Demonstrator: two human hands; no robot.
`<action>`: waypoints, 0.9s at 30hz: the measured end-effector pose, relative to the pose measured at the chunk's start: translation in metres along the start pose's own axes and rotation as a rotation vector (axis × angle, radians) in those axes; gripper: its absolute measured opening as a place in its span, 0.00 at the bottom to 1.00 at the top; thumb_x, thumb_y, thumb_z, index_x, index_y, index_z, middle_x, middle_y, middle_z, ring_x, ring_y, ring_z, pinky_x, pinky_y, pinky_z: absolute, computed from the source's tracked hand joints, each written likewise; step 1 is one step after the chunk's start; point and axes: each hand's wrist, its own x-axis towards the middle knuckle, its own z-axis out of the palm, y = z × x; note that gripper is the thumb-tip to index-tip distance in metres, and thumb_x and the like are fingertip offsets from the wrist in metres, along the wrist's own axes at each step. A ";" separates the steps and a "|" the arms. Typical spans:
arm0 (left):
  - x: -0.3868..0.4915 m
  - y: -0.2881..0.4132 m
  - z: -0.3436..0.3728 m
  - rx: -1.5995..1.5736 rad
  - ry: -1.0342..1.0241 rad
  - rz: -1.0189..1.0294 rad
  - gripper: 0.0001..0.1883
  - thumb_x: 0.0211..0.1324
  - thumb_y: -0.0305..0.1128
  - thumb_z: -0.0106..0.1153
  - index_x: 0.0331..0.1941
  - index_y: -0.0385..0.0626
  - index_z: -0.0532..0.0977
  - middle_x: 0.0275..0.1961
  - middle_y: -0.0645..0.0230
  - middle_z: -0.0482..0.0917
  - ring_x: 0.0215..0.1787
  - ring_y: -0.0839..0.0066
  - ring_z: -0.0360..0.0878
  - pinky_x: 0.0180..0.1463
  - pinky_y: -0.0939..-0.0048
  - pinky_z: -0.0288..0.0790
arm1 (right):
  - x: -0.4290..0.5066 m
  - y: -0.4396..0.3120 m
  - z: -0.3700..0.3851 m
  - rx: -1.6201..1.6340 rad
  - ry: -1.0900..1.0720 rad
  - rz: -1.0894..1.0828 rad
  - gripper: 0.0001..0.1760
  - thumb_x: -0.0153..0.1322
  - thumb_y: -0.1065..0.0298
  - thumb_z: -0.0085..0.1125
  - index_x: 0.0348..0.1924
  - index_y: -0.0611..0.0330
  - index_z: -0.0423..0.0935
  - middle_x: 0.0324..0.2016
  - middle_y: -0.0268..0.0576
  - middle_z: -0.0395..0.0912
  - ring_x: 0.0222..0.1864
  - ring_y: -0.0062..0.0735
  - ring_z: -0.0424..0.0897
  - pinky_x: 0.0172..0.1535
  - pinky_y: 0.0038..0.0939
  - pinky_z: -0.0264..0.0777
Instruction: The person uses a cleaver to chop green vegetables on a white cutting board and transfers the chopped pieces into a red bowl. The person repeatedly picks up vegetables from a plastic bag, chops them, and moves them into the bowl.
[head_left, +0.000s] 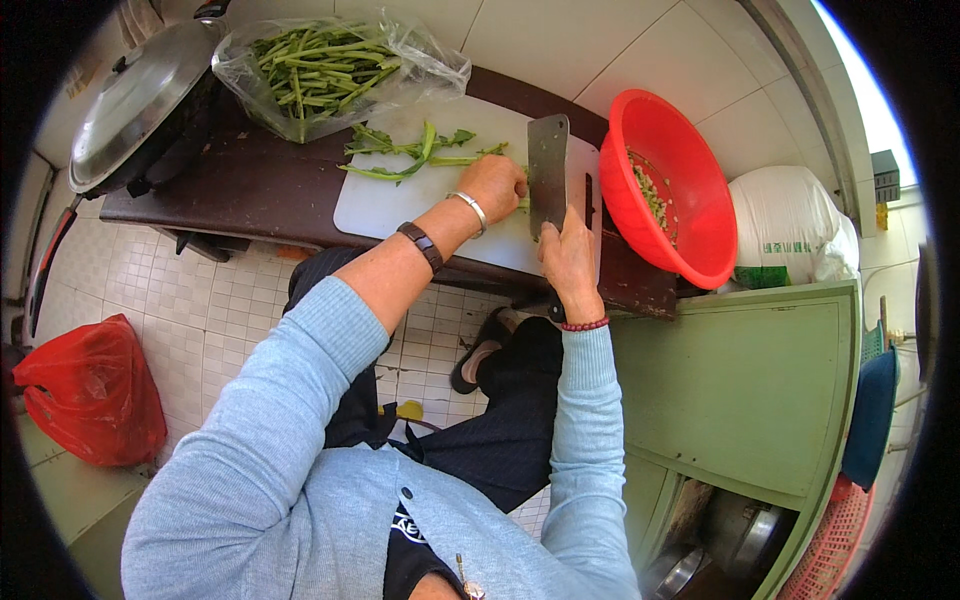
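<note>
My right hand (568, 259) grips a cleaver (548, 169), its broad steel blade standing over the right part of a white cutting board (405, 208). Just left of the blade, the fingers of my left hand (491, 187) are curled down on green vegetable stems, which mostly disappear beneath them. Leafy green stalks (424, 154) lie on the board beyond my left wrist. To the right of the board, a red plastic basin (679, 169) tilts towards me, with chopped pale-green pieces (651, 196) inside it.
An open clear plastic bag (420, 64) of green stems (326, 71) sits at the back of the dark wooden table (277, 187). A lidded wok (150, 97) occupies the table's left end. A white sack (787, 217) rests behind a green cabinet (739, 382). A red plastic bag (97, 390) stands at left.
</note>
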 end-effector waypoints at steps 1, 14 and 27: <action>0.000 0.002 0.000 -0.011 -0.022 0.015 0.07 0.46 0.24 0.63 0.28 0.48 0.87 0.33 0.57 0.87 0.37 0.53 0.86 0.44 0.55 0.79 | -0.001 0.001 -0.001 -0.002 -0.001 0.002 0.16 0.73 0.71 0.55 0.52 0.69 0.73 0.39 0.72 0.81 0.45 0.76 0.79 0.48 0.60 0.71; 0.001 0.002 0.004 0.010 -0.053 0.086 0.05 0.45 0.24 0.64 0.28 0.46 0.86 0.34 0.55 0.87 0.40 0.52 0.86 0.47 0.55 0.79 | 0.004 -0.017 -0.002 -0.162 -0.017 0.053 0.14 0.73 0.70 0.55 0.50 0.68 0.73 0.39 0.72 0.81 0.46 0.75 0.79 0.48 0.62 0.72; 0.003 0.004 0.006 0.022 -0.088 0.045 0.06 0.45 0.25 0.66 0.30 0.46 0.86 0.33 0.55 0.87 0.38 0.54 0.86 0.45 0.55 0.79 | 0.048 -0.019 0.010 -0.163 0.008 0.037 0.14 0.72 0.69 0.56 0.47 0.69 0.76 0.41 0.72 0.82 0.47 0.73 0.81 0.50 0.60 0.73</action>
